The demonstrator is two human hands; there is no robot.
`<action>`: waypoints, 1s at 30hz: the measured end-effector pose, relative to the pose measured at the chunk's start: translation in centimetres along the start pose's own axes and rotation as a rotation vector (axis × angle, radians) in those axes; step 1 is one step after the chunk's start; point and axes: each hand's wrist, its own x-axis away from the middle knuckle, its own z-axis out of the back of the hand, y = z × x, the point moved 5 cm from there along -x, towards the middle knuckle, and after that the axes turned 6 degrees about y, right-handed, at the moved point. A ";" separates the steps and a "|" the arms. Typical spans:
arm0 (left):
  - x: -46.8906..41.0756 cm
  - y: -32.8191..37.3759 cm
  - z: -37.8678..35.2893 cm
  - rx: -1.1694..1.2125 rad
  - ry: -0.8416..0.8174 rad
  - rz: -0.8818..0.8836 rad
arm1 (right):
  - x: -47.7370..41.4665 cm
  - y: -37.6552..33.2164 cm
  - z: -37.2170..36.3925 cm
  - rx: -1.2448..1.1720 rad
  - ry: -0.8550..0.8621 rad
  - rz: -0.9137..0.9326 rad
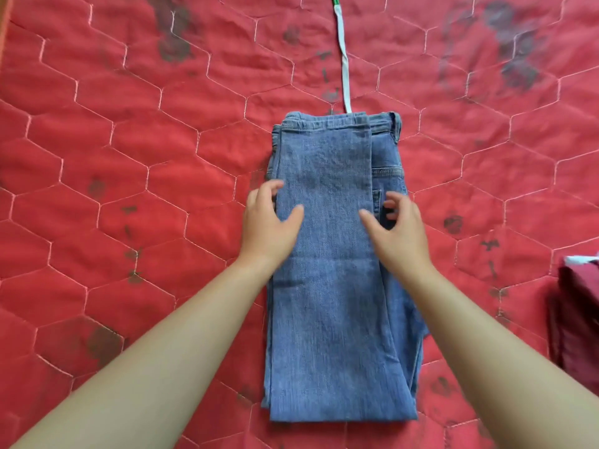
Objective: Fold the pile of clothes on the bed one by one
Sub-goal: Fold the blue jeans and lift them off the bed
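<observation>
A pair of blue jeans [334, 286] lies folded lengthwise on the red quilted bed cover [129, 157], waistband at the far end and the legs doubled back over it. My left hand [270, 222] rests at the jeans' left edge, fingers spread, thumb on top of the denim. On the right edge my right hand [393, 228] hovers with curled, parted fingers near the pocket. Neither hand clasps the cloth.
A white and green strap [343, 53] runs from the waistband toward the far edge of the view. A dark red folded garment [575, 312] lies at the right edge. The cover carries dark printed blotches.
</observation>
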 end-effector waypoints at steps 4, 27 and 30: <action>3.2 -4.4 -0.8 -0.109 -0.055 0.049 | 2.2 1.4 -1.8 0.142 -0.026 0.032; 13.7 -8.2 0.7 -0.243 -0.132 -0.004 | 13.2 10.2 2.9 -0.053 -0.059 -0.098; 16.9 -9.3 0.6 -0.254 -0.127 0.089 | 14.8 11.2 3.4 0.040 -0.106 -0.006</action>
